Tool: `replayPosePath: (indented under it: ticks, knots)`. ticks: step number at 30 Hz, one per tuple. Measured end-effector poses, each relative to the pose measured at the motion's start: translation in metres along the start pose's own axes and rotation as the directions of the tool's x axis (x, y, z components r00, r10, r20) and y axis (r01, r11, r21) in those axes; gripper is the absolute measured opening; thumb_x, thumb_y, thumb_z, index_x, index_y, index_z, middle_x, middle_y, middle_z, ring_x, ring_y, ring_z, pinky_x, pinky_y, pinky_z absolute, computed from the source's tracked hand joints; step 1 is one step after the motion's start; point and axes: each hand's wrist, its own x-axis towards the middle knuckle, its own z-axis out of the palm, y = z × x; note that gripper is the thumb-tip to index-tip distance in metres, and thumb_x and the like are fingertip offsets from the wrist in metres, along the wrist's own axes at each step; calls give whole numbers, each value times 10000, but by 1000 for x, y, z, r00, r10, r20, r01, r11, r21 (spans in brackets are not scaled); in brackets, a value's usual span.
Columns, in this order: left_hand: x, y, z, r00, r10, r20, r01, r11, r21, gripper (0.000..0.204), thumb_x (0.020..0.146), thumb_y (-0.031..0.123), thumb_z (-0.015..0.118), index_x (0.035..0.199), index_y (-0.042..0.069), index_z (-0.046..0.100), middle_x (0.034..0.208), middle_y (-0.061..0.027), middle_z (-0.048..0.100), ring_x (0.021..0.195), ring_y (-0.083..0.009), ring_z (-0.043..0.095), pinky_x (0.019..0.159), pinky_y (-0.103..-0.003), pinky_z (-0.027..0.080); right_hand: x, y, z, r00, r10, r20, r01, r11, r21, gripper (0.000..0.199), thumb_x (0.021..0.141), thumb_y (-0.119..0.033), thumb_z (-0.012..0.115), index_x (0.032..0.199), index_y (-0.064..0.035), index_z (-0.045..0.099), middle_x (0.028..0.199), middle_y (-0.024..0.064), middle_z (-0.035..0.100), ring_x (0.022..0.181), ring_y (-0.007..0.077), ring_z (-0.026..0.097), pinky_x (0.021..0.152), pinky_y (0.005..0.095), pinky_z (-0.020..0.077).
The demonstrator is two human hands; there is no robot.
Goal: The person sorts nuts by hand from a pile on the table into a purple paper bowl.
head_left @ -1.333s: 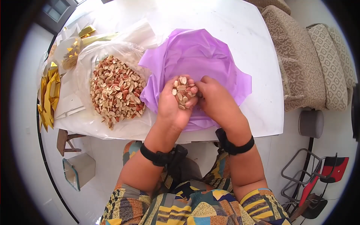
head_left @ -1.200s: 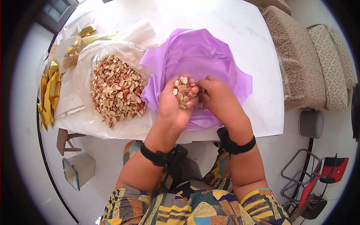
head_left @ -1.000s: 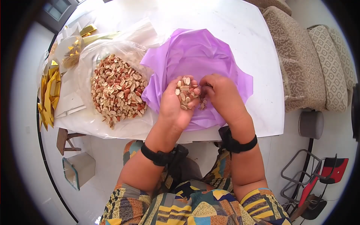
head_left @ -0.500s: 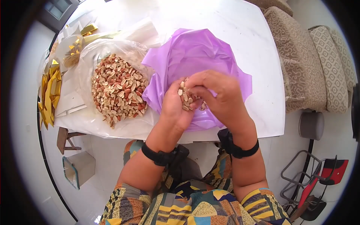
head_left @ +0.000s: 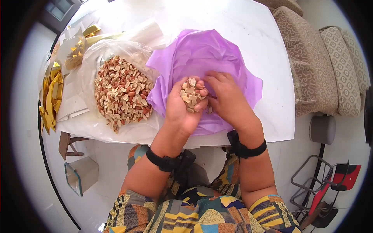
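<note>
Though under peanuts, white table beside sofa.

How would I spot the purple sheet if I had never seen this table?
Look at the white table. Right of the big pile of peanuts on clear plastic lies the purple sheet, crumpled into a shallow bowl under both hands. It is the only purple thing there.

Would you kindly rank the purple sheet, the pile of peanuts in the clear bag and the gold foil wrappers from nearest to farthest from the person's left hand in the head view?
1. Purple sheet: directly beneath the left hand.
2. Pile of peanuts: to its left, in the clear bag.
3. Gold foil wrappers: far left table edge.
</note>
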Motion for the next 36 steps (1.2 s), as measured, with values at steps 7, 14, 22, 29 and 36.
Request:
replayPosePath:
  ticks: [7, 14, 22, 29, 36]
  knots:
    - [-3, 4, 0, 1000, 2, 16, -1, 999, -47, 248, 1031, 234, 451, 1036, 27, 586, 924, -98, 600, 792, -213, 580, 453, -282, 411, 1, -6, 0, 992, -1, 125, -13, 994, 111, 234, 729, 25, 705, 960, 40, 669, 1052, 189, 632, 1041, 368, 574, 885, 420, 506]
    - [-2, 4, -2, 999, -24, 24, 26, 998, -53, 244, 1030, 233, 453, 1036, 28, 584, 927, -103, 593, 790, -219, 577, 459, -281, 413, -2, -1, -1, 950, 164, 267, -204, 970, 132, 157, 817, 27, 655, 972, 43, 633, 931, 193, 591, 826, 384, 612, 740, 433, 502]
    - [-2, 5, -3, 998, -60, 15, 60, 998, -3, 258, 1034, 248, 444, 1036, 29, 581, 932, -100, 584, 797, -214, 575, 469, -274, 420, 3, 7, -12, 968, 206, 143, -225, 966, 129, 97, 847, 27, 627, 943, 27, 641, 891, 187, 624, 829, 335, 644, 705, 397, 515]
    - [-1, 2, -3, 998, -56, -25, 58, 997, 57, 276, 1041, 262, 425, 1058, 46, 597, 936, -87, 632, 778, -212, 611, 482, -266, 431, 9, -9, -22, 979, 202, -36, -165, 880, 445, 116, 849, 9, 666, 964, 17, 673, 887, 162, 638, 793, 302, 638, 715, 367, 517]
    - [2, 1, -7, 999, -21, -48, 26, 993, 112, 280, 1042, 277, 416, 1066, 70, 603, 919, -70, 671, 739, -168, 644, 462, -257, 427, 14, -37, -22, 998, 64, 18, -63, 813, 579, 133, 839, 20, 683, 970, -1, 689, 927, 119, 640, 797, 245, 641, 709, 332, 521]
